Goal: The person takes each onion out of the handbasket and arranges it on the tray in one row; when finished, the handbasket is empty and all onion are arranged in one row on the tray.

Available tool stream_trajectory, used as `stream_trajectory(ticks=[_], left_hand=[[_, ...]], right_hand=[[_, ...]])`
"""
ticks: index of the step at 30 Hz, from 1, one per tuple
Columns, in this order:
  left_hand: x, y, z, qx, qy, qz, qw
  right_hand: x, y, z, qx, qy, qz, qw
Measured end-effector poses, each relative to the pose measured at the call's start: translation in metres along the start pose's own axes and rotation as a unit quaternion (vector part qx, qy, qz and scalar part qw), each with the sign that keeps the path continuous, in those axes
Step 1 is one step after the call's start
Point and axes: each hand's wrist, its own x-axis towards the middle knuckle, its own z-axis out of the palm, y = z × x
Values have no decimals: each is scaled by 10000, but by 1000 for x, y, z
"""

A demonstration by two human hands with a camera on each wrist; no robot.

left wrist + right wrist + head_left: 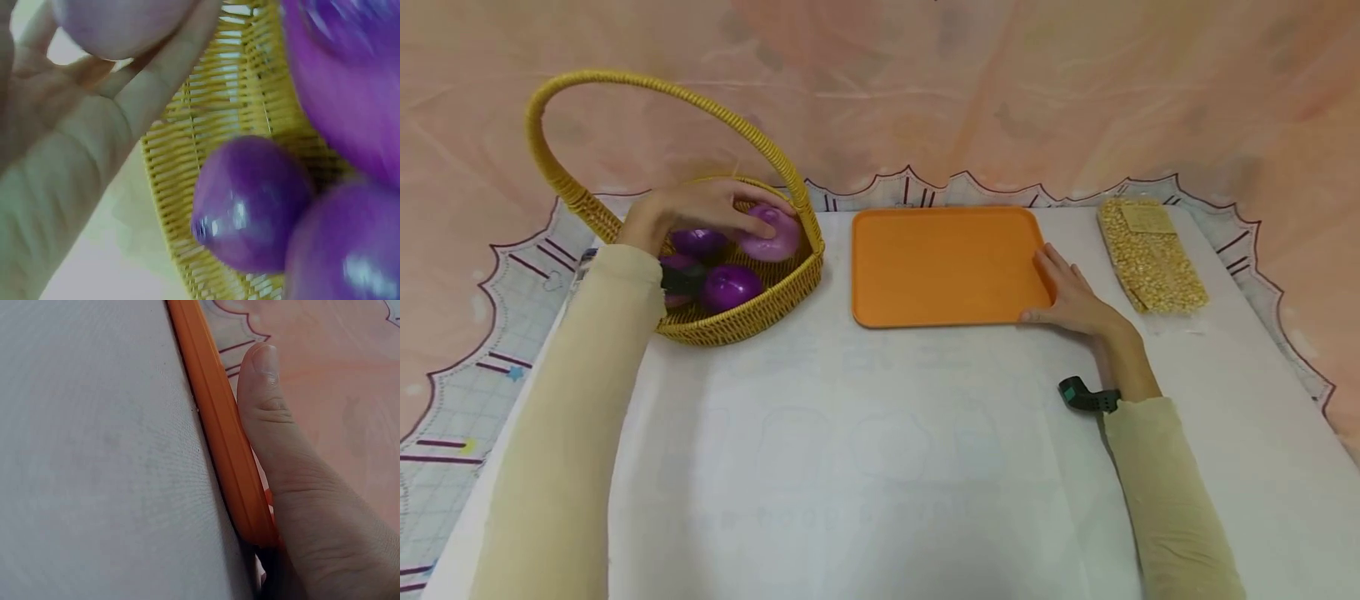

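Observation:
The left hand (711, 207) curls its fingers and thumb round a light purple onion (773, 235) inside the yellow wicker basket (760, 315), under its tall handle. In the left wrist view, the hand (81, 125) has the pale purple onion (125, 25) between thumb and fingers, near the basket's rim. Darker purple onions (731, 287) lie lower in the basket. At the orange tray (947, 267), the right hand (1071, 296) rests on its right edge and near corner, fingers spread. The right wrist view has the thumb (275, 425) along the tray's side (219, 425).
A clear bag of yellow kernels (1153, 257) lies to the right of the tray, beyond the right hand. White cloth (865, 450) covers the table, with a scalloped patterned border. Behind it hangs a pinkish curtain (880, 92). The basket's handle arches above the left wrist.

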Motion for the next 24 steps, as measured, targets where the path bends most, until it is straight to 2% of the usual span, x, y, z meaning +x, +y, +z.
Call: stream_trajectory(ticks=[2, 7, 9, 11, 14, 17, 18, 21, 24], left_hand=[[-6, 0, -2, 70, 89, 6, 9999], [-25, 2, 2, 57, 36, 44, 10000], [-35, 5, 4, 24, -9, 95, 10000], [-47, 8, 7, 136, 80, 278, 9995], [-62, 13, 15, 69, 98, 813, 9966], [-66, 20, 29, -111, -43, 1703, 9853], [-65, 23, 35, -278, -181, 2029, 9786], [-57, 33, 55, -662, -488, 2617, 9616], [-46, 48, 72, -910, -586, 2842, 9526]], right_hand=[[-1, 1, -1, 18, -2, 33, 10000], [-1, 1, -1, 38, 30, 35, 10000], [-1, 1, -2, 34, 11, 41, 10000], [0, 0, -2, 5, -22, 57, 10000], [1, 0, -4, -42, -39, 79, 10000], [1, 0, -7, -75, -16, 60, 10000], [1, 0, -7, -73, -18, 58, 10000], [1, 1, -6, -97, -15, 42, 9999], [2, 1, -2, -185, -23, 14, 9998]])
